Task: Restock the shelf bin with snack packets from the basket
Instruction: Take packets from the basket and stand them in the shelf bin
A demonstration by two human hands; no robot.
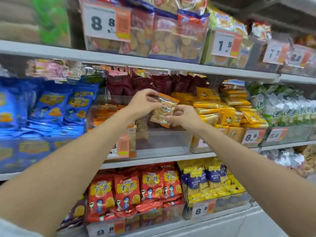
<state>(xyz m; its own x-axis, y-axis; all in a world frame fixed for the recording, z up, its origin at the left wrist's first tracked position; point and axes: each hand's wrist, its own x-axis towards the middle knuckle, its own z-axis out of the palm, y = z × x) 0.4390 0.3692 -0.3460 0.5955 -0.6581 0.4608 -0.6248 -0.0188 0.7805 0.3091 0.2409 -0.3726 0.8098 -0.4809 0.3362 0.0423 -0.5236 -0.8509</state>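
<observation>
At the centre of the frame both hands are closed on one snack packet (163,110). The left hand (145,103) pinches its upper edge between thumb and fingertips, and the right hand (185,118) curls round its lower right edge. The packet is clear with orange trim at both ends and a round label, and it shows pale crackers inside. It is tilted, with its top leaning toward the right of the frame, and it is held in the air above the open top of the shelf bin (164,140). This clear plastic bin stands on the middle shelf (153,159). More orange packets (106,115) lie stacked in the left part of the bin, and an orange and white price label (122,146) hangs on its front wall. Behind the bin are dark red packets (145,82). Blue bags (51,106) fill the left of the frame, just beside the bin. Yellow packets (230,108) are piled to the right of it. On the shelf below, red bags (136,185) stand beside yellow and blue packs (210,178). Biscuit bags (162,36) sit in the upper centre of the frame, behind a price tag (104,23).
</observation>
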